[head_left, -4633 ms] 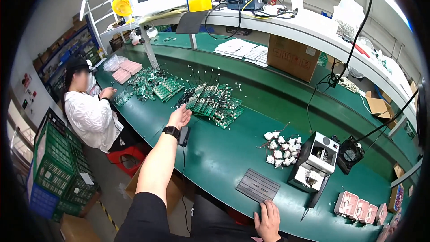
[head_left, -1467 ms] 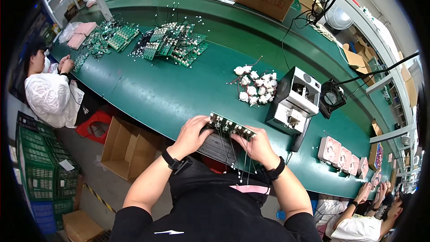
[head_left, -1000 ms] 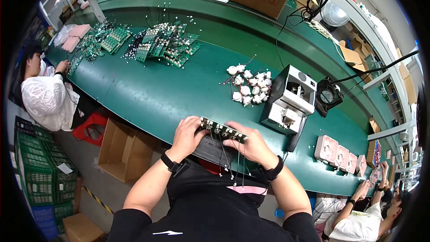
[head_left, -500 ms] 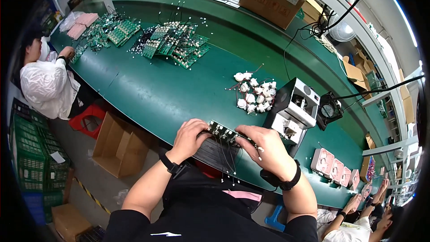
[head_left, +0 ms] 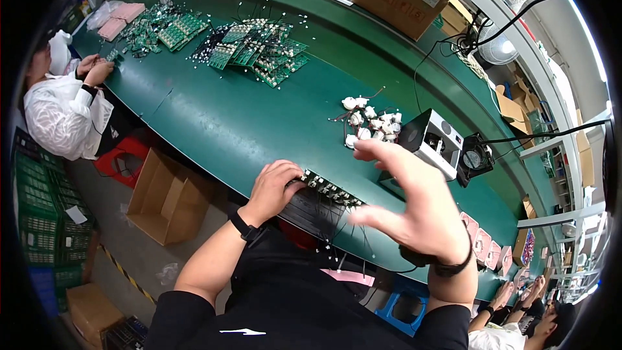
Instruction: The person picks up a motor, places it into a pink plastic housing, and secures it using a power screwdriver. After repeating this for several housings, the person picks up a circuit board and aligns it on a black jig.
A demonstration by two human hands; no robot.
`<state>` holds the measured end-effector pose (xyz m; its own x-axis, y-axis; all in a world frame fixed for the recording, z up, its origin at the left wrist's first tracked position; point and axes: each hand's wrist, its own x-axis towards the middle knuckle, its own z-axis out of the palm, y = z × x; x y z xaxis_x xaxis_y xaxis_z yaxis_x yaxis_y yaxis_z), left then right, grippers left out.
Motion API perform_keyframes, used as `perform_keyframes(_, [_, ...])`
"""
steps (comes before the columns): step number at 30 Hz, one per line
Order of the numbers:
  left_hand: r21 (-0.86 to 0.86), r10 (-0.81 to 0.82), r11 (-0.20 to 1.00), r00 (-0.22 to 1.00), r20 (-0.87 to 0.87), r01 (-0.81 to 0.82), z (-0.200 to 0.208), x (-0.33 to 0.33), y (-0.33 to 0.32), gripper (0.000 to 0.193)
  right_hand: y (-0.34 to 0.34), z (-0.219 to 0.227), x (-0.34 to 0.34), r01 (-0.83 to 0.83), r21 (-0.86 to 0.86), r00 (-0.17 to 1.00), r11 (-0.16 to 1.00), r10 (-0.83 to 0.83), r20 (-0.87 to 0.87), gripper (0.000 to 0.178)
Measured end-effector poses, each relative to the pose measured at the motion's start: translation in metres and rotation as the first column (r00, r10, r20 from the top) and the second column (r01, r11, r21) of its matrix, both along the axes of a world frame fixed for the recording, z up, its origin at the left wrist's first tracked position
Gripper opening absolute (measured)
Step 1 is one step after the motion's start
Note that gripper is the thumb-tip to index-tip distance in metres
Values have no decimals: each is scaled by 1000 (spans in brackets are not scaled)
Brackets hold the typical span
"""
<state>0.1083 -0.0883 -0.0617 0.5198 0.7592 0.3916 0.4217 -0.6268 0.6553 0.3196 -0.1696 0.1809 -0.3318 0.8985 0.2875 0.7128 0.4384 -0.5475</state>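
A narrow strip of circuit boards [head_left: 332,190] with white connectors and thin dark wires stands at the near edge of the green table. My left hand [head_left: 275,186] grips its left end, thumb toward me and fingers behind. Beneath the strip is a dark grooved block [head_left: 310,215]. My right hand [head_left: 421,204] is raised to the right of the strip, off it, with thumb and fingers spread and blurred by motion; nothing shows in it. Just past its fingertips lies a pile of white round parts [head_left: 368,116] with dark and red wires.
A black and silver machine [head_left: 435,142] stands right of the white parts, partly behind my right hand. Green circuit boards [head_left: 259,48] are heaped at far left. Pink cases [head_left: 483,244] line the right edge. Co-workers [head_left: 61,113] sit at both sides; a cardboard box [head_left: 170,198] is on the floor.
My right hand has let go of the strip's right end, opened and risen to the right. The left hand keeps its grip. The co-worker at left has brought both hands together over a small board.
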Motion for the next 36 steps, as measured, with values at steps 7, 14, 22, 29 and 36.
perform_keyframes(7, [-54, 23, 998, 999, 39, -21, -5, 3, 1, 23, 10, -104, -25, 113, -65, 850, 991, -62, 523, 36])
perform_keyframes(14, [-69, 70, 995, 996, 60, -66, 4, -5, -1, 36, 45, -124, -13, 151, 98, 864, 984, -179, 470, 35])
perform_keyframes(22, [-48, 50, 998, 998, 27, -49, 5, 3, 2, 45, 117, -165, 43, 253, 171, 772, 952, -306, 557, 43])
perform_keyframes(29, [-18, 123, 992, 992, 6, -123, 11, 6, -4, 50, 79, -85, 43, 559, 266, 768, 786, -611, 191, 37])
perform_keyframes(36, [-278, -66, 944, 927, 370, 178, 41, 15, -57, 47, -10, -173, -15, 502, -361, 321, 786, -557, -766, 26])
